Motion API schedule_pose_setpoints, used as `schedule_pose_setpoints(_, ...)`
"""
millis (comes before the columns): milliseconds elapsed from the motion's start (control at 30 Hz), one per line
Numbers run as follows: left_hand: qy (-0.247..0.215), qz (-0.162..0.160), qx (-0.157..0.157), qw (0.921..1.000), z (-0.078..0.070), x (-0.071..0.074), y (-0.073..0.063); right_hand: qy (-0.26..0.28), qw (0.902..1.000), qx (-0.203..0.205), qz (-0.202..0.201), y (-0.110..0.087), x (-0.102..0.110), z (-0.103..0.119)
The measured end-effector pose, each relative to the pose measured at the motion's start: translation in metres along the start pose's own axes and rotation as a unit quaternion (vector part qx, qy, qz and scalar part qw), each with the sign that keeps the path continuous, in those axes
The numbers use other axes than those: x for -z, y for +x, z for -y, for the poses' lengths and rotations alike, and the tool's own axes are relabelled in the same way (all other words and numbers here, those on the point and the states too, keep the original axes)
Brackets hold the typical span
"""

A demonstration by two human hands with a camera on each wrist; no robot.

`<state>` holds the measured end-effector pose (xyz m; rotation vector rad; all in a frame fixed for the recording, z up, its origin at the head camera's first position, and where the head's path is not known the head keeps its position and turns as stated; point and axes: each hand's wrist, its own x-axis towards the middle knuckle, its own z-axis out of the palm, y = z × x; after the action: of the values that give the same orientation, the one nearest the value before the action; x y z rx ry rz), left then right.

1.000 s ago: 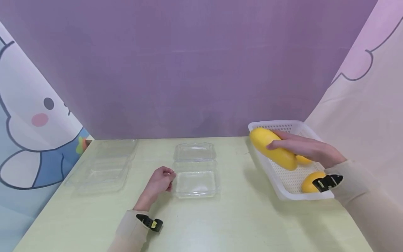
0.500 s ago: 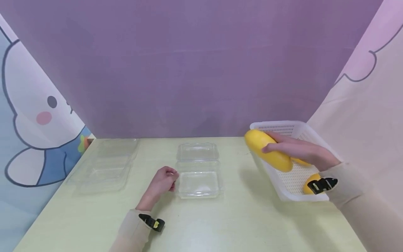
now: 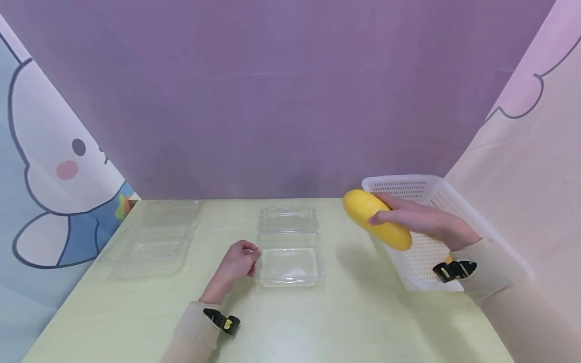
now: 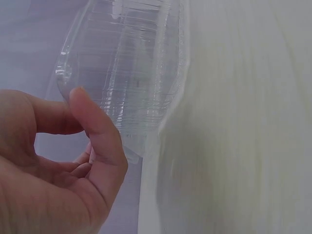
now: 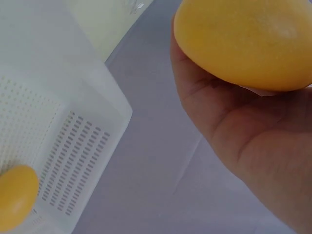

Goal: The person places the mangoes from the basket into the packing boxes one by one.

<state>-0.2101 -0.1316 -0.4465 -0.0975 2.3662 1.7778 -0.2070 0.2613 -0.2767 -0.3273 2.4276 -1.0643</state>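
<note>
In the head view my right hand grips a long yellow mango, held above the near-left rim of a white perforated basket. The right wrist view shows the mango cradled between thumb and fingers. A clear plastic clamshell box lies with its lid laid back on the table, left of the basket. At the box's left edge, my left hand pinches the rim between thumb and index finger. The left wrist view has these fingertips on the clear plastic.
Another yellow mango lies in the basket, mostly hidden by my right arm in the head view. More clear clamshell boxes lie open at the table's left. A purple backdrop rises along the far table edge.
My right hand has carried the mango a little left and down, out past the basket's left rim. The left hand stays at the box's edge.
</note>
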Motion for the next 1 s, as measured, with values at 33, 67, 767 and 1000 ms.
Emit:
schedule_pose_setpoints(33,0.002,0.0,0.0,1.0,0.0,0.0,0.0,0.0,1.0,0.004,0.0,0.001,-0.001,0.0)
schedule_pose_setpoints(67,0.004,0.001,0.0,1.0,0.0,-0.001,0.0,0.001,1.0,0.008,0.0,0.002,-0.002,0.001)
schedule_pose_setpoints(767,0.012,0.003,0.003,0.9999,0.001,-0.002,0.0,-0.003,0.999,0.044,0.008,0.014,-0.022,0.019)
schedule_pose_setpoints(1000,0.005,0.001,0.001,1.0,0.001,-0.004,0.002,-0.015,0.9988,0.045,0.008,0.018,-0.028,0.029)
